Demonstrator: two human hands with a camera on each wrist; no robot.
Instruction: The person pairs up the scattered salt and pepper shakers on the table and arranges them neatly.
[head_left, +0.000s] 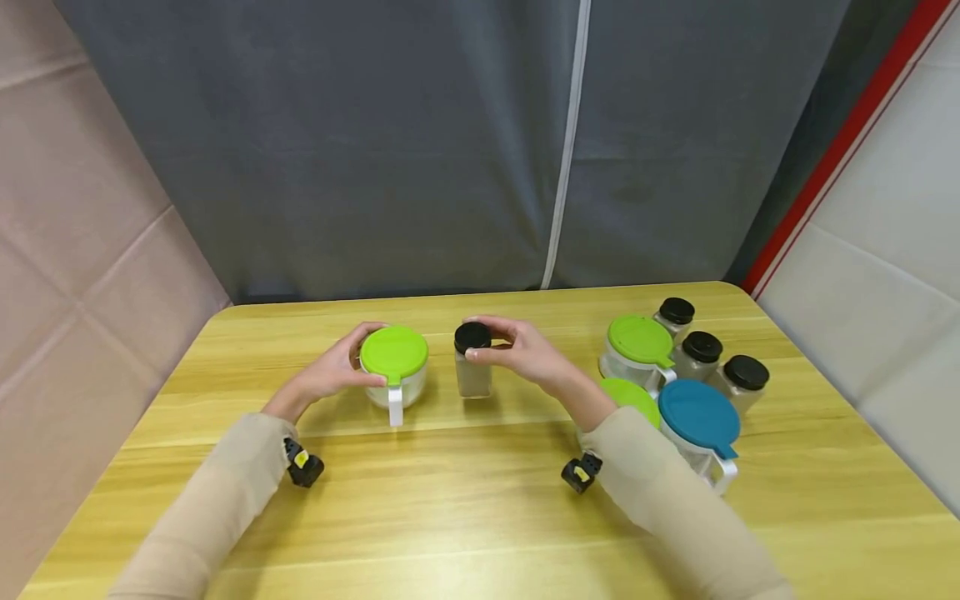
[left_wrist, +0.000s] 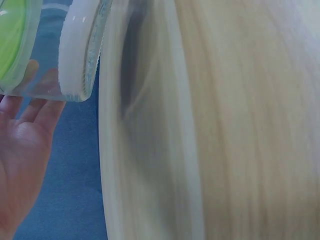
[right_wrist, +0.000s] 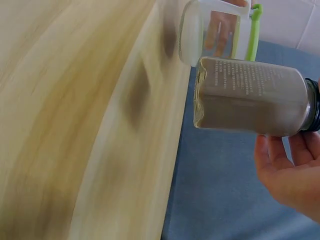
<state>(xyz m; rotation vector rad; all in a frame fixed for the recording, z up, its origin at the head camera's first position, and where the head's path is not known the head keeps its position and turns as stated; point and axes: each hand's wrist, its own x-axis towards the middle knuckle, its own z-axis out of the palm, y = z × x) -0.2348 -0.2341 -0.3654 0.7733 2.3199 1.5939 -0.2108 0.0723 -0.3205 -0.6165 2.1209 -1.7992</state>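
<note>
My left hand (head_left: pixel 341 367) grips a clear seasoning pot (head_left: pixel 411 390) with a green lid and a white handle facing me. In the left wrist view the pot (left_wrist: pixel 77 50) shows its thick base, with its shadow apart from it on the wood. A square glass jar (head_left: pixel 474 377) with a black screw lid is upright in my right hand (head_left: pixel 525 350), thumb and fingers around its top. Brownish contents and printed text show on the jar (right_wrist: pixel 250 95) in the right wrist view, its base apart from its shadow. The pot and jar are side by side with a gap between.
At the right of the wooden table (head_left: pixel 435 517) stand two more green-lidded pots, one (head_left: pixel 639 340) behind the other (head_left: pixel 630 396), a blue-lidded pot (head_left: pixel 699 414) and three black-lidded jars (head_left: pixel 701 348). My right forearm partly covers the nearer green-lidded pot. A grey curtain (head_left: pixel 375 167) hangs behind.
</note>
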